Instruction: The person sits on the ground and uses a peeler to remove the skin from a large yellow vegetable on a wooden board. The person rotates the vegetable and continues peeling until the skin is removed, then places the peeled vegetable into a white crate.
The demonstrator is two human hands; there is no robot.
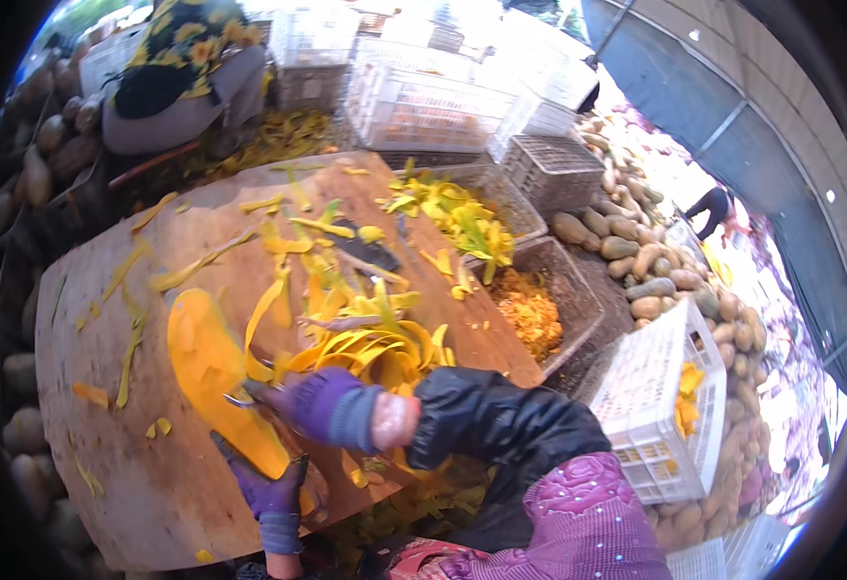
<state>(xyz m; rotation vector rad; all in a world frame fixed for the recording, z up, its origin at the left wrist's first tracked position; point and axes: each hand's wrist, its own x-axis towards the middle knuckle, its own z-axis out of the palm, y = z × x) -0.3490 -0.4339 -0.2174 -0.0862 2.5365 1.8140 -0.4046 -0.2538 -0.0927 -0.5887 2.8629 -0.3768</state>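
A long peeled orange squash [202,355] lies slanted on the wooden board [126,493]. My left hand [267,482], in a purple work glove, grips the squash at its near end. In my right hand [311,402], also gloved in purple, is a metal peeler [240,397], its head against the squash's right side. Curled yellow-orange peel strips [365,348] are heaped just beyond my right hand. A dark flat object [362,246], partly covered by peel, rests farther back on the board.
A crate of peel [467,217] and a crate of orange pulp [528,312] adjoin the board's right edge. A white plastic crate [655,406] holds orange pieces. Whole squashes [633,239] are piled at right and left. Another person [184,80] sits at the far left.
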